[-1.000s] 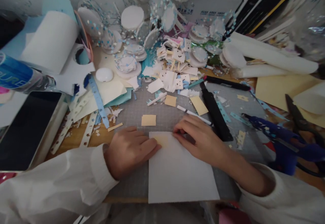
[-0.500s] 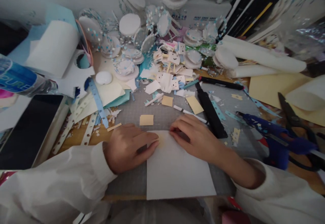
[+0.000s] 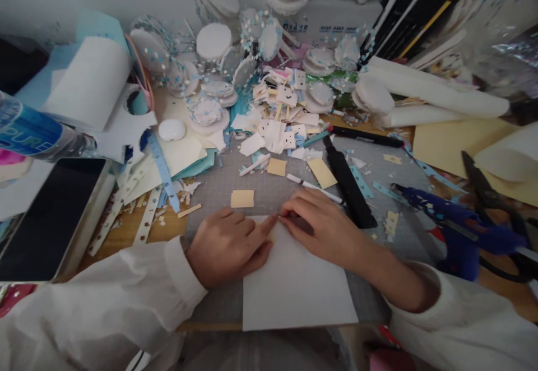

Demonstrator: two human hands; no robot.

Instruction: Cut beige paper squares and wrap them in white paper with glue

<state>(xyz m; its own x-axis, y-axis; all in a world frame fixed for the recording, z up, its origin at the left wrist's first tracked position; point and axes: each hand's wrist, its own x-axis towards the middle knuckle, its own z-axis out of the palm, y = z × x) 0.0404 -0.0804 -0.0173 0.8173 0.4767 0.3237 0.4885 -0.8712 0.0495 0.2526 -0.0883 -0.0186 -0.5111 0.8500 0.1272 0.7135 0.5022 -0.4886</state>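
White sheet (image 3: 294, 287) lies at lower centre of the frame on the grey mat (image 3: 218, 191), its near edge at the table edge. On its top edge sits a small tan piece (image 3: 271, 231), almost wholly hidden under my fingers; only a sliver shows, so I cannot tell whether it is stuck down or just laid there.

My left hand (image 3: 229, 245) rests across the sheet's upper left corner, forefinger stretched out flat and pressing at the tan piece, other fingers curled loosely. My right hand (image 3: 325, 228) lies on the upper right of the sheet, fingers drawn together, tips meeting the left forefinger at the same spot. It looks like pressing or a light pinch; I cannot tell which.

Judged progress: one tan piece placed at the sheet's top edge, the rest of the sheet bare. Just above, a second tan piece (image 3: 242, 198) lies loose on the mat, with two more (image 3: 277, 166) and (image 3: 322, 173) farther up, unused.

Right of centre: a white pen (image 3: 315, 187) near my right fingers, a black cutter (image 3: 348, 183), a blue glue gun (image 3: 454, 225), and scissors (image 3: 491, 197). Upper centre: a heap of white cutouts (image 3: 281, 119). Lower left: a dark tablet (image 3: 46, 214).
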